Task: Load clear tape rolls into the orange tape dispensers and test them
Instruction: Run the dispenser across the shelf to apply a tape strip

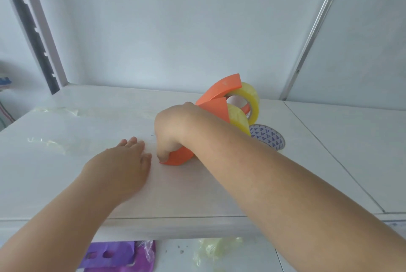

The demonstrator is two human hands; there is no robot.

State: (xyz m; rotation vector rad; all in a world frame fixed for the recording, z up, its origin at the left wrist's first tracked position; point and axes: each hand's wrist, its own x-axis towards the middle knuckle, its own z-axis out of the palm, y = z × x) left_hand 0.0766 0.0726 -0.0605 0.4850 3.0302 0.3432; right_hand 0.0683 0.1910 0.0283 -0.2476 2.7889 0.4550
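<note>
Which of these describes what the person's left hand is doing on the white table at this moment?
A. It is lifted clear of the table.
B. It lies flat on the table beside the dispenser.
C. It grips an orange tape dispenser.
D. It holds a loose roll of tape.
B: the left hand lies palm down with straight fingers on the white table, while the right hand grips the near orange dispenser.

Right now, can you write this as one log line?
right hand: grips orange dispenser, pressed on table | left hand: flat on table | second dispenser: loaded, behind
</note>
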